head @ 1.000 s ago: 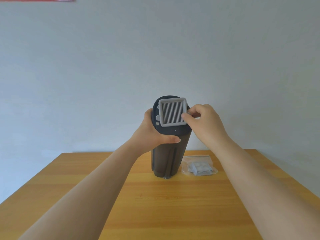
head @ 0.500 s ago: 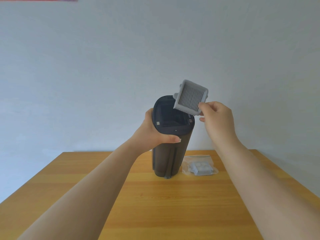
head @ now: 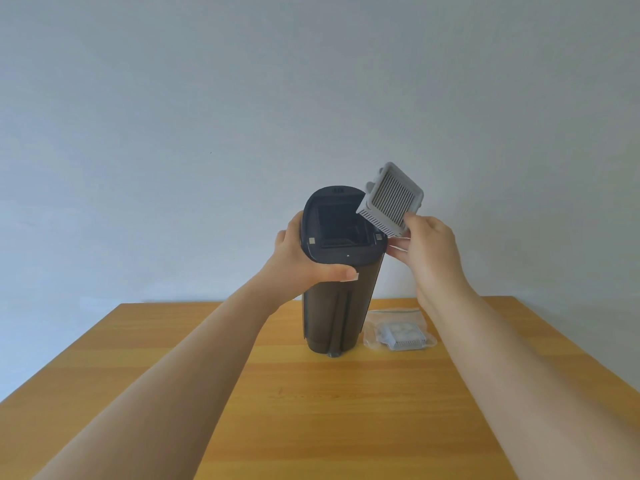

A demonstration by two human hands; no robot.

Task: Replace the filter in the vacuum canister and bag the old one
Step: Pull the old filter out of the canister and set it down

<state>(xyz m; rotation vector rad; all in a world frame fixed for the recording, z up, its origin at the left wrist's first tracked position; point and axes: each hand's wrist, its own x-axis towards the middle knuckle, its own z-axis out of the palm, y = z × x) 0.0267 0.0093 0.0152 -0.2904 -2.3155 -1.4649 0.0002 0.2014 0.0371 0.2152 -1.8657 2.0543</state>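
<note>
Filter (head: 391, 199) out, held just above the canister's (head: 341, 306) open top

Pinched by one corner only, the filter could twist free and fall, shedding dust on the table (head: 311, 410); a slack grip could tip the canister standing there. Your left hand (head: 298, 258) wraps the canister's top, thumb across the front. Your right hand (head: 429, 247) pinches the filter's lower corner, other fingers loose. The bag (head: 398, 332) lies just right of the canister.

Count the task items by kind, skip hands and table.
filters: 2, held filter in the right hand, bagged filter
canister: 1, in the left hand
clear bag: 1
total: 4
</note>
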